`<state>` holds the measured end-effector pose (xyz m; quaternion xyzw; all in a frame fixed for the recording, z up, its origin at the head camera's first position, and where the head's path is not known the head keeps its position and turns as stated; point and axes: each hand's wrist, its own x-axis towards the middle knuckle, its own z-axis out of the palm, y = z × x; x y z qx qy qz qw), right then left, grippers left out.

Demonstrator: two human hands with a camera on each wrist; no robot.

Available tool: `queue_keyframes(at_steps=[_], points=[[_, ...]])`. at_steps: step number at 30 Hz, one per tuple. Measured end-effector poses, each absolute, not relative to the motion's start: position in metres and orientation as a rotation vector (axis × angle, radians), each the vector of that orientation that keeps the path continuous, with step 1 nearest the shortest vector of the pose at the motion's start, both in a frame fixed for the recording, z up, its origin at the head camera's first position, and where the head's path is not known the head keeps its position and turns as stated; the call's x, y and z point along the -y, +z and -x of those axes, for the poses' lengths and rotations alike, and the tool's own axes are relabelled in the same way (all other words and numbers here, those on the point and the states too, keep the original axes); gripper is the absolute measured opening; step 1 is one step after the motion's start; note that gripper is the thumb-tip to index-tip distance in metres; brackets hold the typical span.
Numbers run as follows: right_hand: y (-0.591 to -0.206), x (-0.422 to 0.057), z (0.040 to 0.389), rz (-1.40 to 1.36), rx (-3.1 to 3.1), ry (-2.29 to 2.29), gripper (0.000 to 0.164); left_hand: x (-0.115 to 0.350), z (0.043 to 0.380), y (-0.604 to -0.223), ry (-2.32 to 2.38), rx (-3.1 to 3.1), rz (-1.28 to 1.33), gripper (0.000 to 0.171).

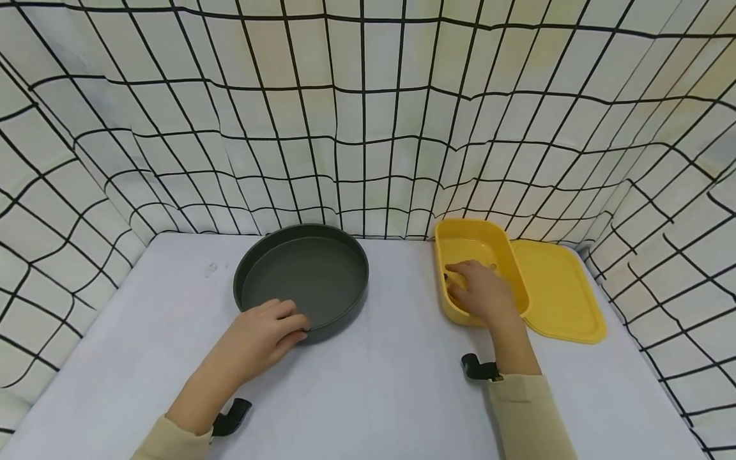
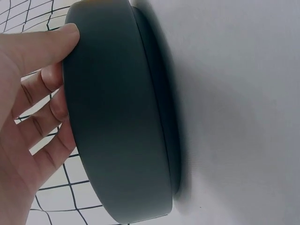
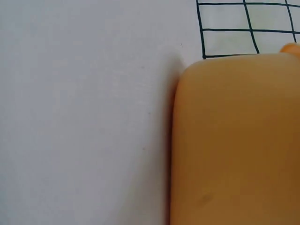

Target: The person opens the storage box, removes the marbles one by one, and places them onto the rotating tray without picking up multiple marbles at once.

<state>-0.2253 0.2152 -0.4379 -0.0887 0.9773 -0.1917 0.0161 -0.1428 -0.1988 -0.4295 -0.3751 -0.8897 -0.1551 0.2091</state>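
A round dark grey pan point(image 1: 310, 275) lies on the white table at centre left. My left hand point(image 1: 270, 332) holds its near rim. In the left wrist view, the left thumb lies against the outer wall of the pan point(image 2: 112, 112), with the other fingers reaching past the rim. My right hand point(image 1: 480, 291) reaches down into a yellow rectangular container point(image 1: 520, 291), fingers bent toward its left side. A small dark spot shows by those fingertips, and I cannot tell whether they pinch anything. The right wrist view shows only the container's outer wall point(image 3: 234, 140), which hides the hand.
A yellow lid point(image 1: 566, 294) lies flat against the container's right side. White walls with a black grid point(image 1: 362, 115) rise behind the table and on both sides. A black wrist camera mount point(image 1: 232, 416) juts from the left wrist, another point(image 1: 477, 367) from the right.
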Motion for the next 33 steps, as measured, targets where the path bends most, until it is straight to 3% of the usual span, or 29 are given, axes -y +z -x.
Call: queue_keyframes(at_steps=[5, 17, 33], points=[[-0.4417, -0.2132, 0.2268, 0.37, -2.921, -0.62, 0.037, 0.2002, 0.1402, -0.4299, -0.442, 2.46, 1.049, 0.021], [-0.4382, -0.2121, 0.2274, 0.237, -2.834, -0.684, 0.015, 0.2004, 0.1413, -0.4273, -0.446, 2.477, 1.044, 0.02], [-0.4329, -0.2111, 0.2227, 0.206, -2.989, -0.72, 0.015, 0.2001, 0.1411, -0.4282, -0.442, 2.493, 1.033, 0.019]])
